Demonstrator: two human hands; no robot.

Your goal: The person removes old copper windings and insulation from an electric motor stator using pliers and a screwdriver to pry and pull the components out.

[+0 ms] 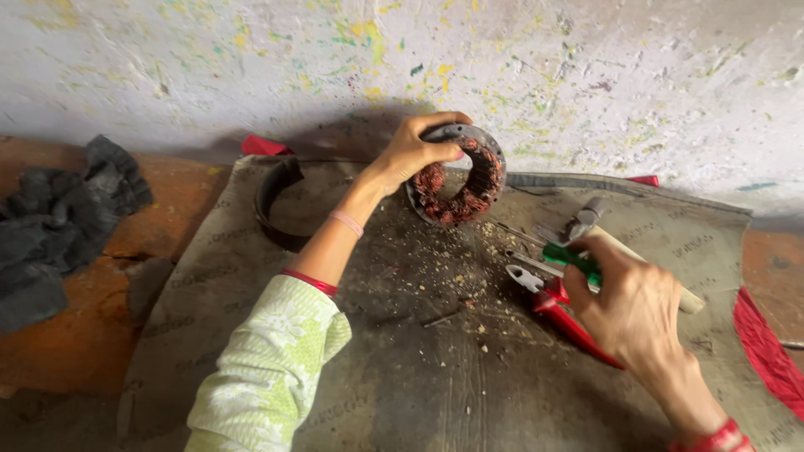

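Observation:
My left hand (416, 151) grips a round metal stator ring with copper windings (466, 177), held tilted on its edge against the worn mat (402, 351) near the wall. My right hand (628, 305) reaches over a pile of tools at the right. Its fingers close around a green-handled tool (568, 256). Red-handled pliers (563, 314) and a wooden-handled hammer (586, 219) lie under and beside that hand.
A black curved band (272, 194) lies on the mat left of the stator. Dark grey cloth (50, 226) is heaped at the far left on the orange floor. Red cloth (766, 347) lies at the right edge. A paint-speckled wall (419, 59) rises behind.

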